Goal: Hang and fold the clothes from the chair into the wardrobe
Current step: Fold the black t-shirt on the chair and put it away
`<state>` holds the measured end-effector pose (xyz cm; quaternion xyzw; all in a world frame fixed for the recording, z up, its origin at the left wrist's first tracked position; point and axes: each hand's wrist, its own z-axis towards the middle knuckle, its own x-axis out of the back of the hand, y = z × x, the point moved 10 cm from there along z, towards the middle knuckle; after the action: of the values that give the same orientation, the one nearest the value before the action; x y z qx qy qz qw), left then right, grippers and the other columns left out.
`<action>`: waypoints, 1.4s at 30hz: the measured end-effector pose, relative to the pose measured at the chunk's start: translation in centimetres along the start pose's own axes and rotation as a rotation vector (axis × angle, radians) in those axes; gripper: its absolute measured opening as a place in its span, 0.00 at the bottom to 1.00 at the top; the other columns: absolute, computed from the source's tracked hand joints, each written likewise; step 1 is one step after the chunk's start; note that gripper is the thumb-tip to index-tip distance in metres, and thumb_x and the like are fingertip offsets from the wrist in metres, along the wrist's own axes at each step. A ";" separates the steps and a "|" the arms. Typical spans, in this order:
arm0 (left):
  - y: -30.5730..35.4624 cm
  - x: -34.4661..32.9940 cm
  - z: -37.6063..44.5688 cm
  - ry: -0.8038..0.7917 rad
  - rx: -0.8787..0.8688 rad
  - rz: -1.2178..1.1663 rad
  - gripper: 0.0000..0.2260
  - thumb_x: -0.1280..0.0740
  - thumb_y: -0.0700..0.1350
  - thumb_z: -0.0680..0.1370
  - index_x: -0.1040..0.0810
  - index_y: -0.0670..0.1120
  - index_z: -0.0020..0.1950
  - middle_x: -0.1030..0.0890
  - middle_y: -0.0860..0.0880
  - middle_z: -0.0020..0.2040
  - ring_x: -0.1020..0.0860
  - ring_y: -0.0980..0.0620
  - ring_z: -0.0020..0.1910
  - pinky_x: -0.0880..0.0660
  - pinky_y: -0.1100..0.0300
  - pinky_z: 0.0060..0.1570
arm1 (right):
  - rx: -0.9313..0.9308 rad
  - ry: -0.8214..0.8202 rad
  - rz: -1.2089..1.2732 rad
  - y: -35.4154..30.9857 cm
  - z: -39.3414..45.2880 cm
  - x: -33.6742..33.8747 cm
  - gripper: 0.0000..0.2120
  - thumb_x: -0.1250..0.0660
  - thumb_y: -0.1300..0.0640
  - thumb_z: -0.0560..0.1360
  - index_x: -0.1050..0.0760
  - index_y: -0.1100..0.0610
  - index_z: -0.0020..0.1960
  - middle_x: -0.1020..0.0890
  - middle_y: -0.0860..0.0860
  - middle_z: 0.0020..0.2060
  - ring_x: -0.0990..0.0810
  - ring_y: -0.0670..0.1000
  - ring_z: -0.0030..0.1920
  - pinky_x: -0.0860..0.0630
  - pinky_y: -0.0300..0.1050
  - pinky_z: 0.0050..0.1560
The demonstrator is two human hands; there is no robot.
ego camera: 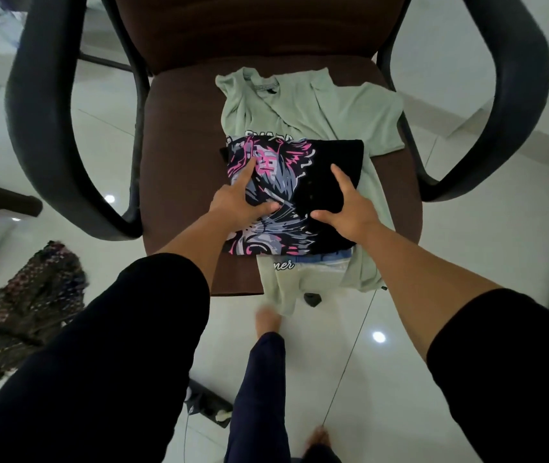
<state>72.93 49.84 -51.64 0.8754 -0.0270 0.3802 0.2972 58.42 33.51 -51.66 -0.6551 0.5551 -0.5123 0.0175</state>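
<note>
Hands first: my left hand (238,203) and right hand (346,208) press, fingers spread, on the folded black printed shirt (295,195). It lies atop a pale green shirt (316,111) on the brown chair (179,128) seat, at 12 o'clock from me.

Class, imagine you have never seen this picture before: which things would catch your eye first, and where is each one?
First comes the folded black shirt with its pink and grey print, lying in the middle of the brown chair seat. The left hand and right hand press flat on it from the near side. Under it a pale green shirt spreads toward the chair back and hangs over the seat's front edge.
</note>
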 end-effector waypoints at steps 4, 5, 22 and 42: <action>0.8 1.2 -0.4 0.073 -0.047 -0.125 0.43 0.26 0.55 0.69 0.49 0.59 0.77 0.30 0.43 0.70 0.31 0.43 0.69 0.32 0.53 0.66 | -0.001 0.121 -0.049 -0.3 0.3 0.6 0.41 0.27 0.48 0.70 0.48 0.41 0.75 0.33 0.57 0.68 0.32 0.60 0.66 0.31 0.53 0.66; 0.9 1.4 -0.5 0.090 -0.044 -0.135 0.44 0.25 0.55 0.69 0.48 0.58 0.77 0.29 0.43 0.70 0.31 0.43 0.69 0.32 0.52 0.67 | -0.033 0.160 -0.049 -0.2 0.2 0.8 0.42 0.27 0.47 0.70 0.48 0.40 0.75 0.37 0.59 0.68 0.35 0.60 0.66 0.32 0.52 0.67; 0.8 2.8 -1.7 0.191 0.013 -0.126 0.44 0.25 0.52 0.69 0.49 0.57 0.77 0.40 0.37 0.73 0.38 0.40 0.72 0.37 0.50 0.69 | 0.019 0.147 -0.088 -2.6 -1.6 1.8 0.41 0.31 0.46 0.73 0.55 0.37 0.75 0.22 0.58 0.39 0.23 0.55 0.41 0.23 0.51 0.48; 34.2 14.3 -28.2 0.313 -0.605 0.049 0.48 0.25 0.58 0.66 0.50 0.52 0.78 0.35 0.39 0.70 0.37 0.41 0.71 0.40 0.51 0.71 | 0.181 0.649 -0.074 -8.2 -33.3 34.1 0.28 0.32 0.49 0.74 0.37 0.43 0.72 0.29 0.47 0.70 0.29 0.54 0.66 0.31 0.47 0.65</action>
<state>55.40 39.49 -9.72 0.6779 -0.1134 0.4916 0.5347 36.40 29.44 -8.75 -0.4733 0.4599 -0.7416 -0.1203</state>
